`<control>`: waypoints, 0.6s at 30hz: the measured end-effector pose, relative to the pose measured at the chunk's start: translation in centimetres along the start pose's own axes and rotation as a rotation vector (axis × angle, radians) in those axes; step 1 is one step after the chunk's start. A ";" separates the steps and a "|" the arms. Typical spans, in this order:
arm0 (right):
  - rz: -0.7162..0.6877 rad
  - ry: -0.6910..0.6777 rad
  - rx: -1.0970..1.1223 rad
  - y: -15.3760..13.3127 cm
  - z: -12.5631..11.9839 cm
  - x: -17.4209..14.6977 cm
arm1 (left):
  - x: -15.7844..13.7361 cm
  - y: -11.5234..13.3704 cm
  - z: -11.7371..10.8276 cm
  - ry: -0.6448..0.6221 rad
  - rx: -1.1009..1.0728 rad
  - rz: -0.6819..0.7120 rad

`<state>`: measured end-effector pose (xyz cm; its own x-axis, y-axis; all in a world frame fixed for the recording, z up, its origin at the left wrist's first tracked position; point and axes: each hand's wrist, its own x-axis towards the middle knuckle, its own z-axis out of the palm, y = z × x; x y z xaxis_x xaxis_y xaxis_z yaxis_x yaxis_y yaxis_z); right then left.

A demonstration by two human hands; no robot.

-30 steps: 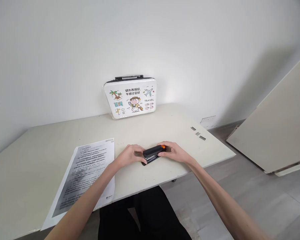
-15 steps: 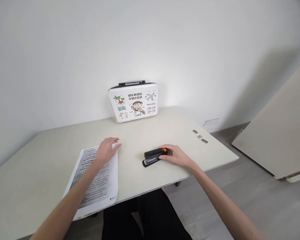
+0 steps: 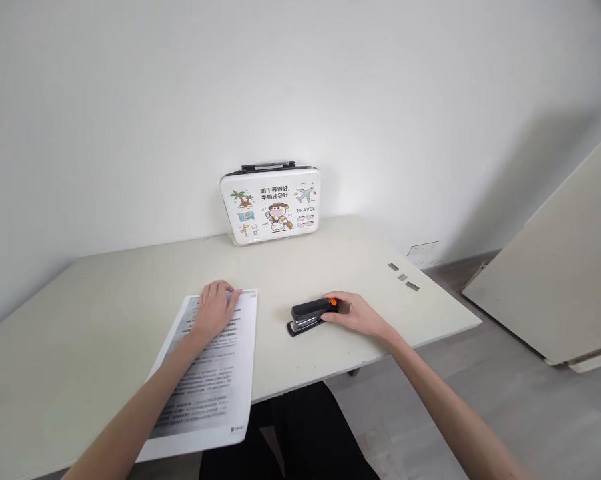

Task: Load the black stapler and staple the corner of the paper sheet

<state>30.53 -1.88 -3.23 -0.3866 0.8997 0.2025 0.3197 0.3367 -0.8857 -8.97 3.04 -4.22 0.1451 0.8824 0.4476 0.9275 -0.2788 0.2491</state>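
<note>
Printed paper [image 3: 215, 407] lies at the table's near edge, its bottom hanging a little over it. My left hand [image 3: 217, 310] is at the paper's top edge, thumb on the printed face and fingers curled at the edge, gripping it; my forearm covers part of the text. To the right, a black stapler [image 3: 307, 317] with an orange patch at its rear rests on the table, its front end facing left. My right hand [image 3: 355, 313] holds the stapler's rear end between thumb and fingers. A gap shows between the stapler's upper arm and base.
A white case [image 3: 275, 207] with cartoon prints and a black handle stands against the wall at the back of the table [image 3: 330, 260]. Three small grey strips [image 3: 412, 287], looking like staples, lie near the right edge. A pale panel [image 3: 555, 280] leans at the far right.
My left hand has taken hold of the paper's top edge, and the paper has shifted right and toward me. My right hand and the stapler stay nearly in place.
</note>
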 end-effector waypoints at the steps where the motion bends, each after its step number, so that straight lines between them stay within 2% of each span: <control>1: 0.001 -0.001 0.000 0.0 0.0 0.0 | -0.3 0.9 0.1 -0.006 -0.041 0.011; 5: 0.015 -0.009 0.008 -0.1 0.0 -0.1 | -1.8 4.1 0.0 -0.080 -0.165 0.030; 9: 0.023 -0.004 0.010 -0.1 0.0 -0.3 | -2.9 6.2 -0.3 -0.150 -0.185 0.047; 14: 0.021 -0.008 0.024 0.0 0.1 -0.3 | -3.4 7.4 -0.7 -0.131 -0.131 0.127; 18: 0.027 -0.002 0.009 0.1 0.1 -0.3 | -3.4 7.6 -0.8 -0.137 -0.131 0.126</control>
<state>30.64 -2.16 -3.46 -0.3795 0.9080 0.1775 0.3223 0.3096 -0.8946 -2.73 -2.41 -3.16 0.3107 0.8784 0.3632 0.8475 -0.4290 0.3125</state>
